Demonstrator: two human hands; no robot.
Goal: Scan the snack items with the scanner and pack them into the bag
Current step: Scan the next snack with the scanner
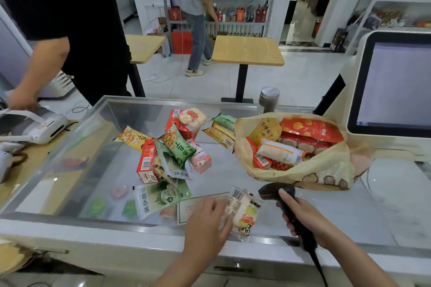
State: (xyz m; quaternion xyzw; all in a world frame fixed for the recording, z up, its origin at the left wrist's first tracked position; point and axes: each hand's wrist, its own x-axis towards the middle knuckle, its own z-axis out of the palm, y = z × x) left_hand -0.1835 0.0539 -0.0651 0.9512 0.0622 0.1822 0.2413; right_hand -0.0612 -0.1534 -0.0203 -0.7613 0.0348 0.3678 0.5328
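Observation:
My left hand grips a clear-wrapped rice cracker packet near the counter's front edge, its barcode end turned up. My right hand holds the black scanner, whose head points left at that packet. A pale yellow plastic bag lies open at the right with several packed snacks inside. A pile of loose snack packets sits mid-counter, with a green-and-white packet lying nearest to my left hand.
The glass counter has a metal rim. A checkout monitor stands at the right. A person in black handles a white receipt printer at the left. A grey tin stands behind the bag.

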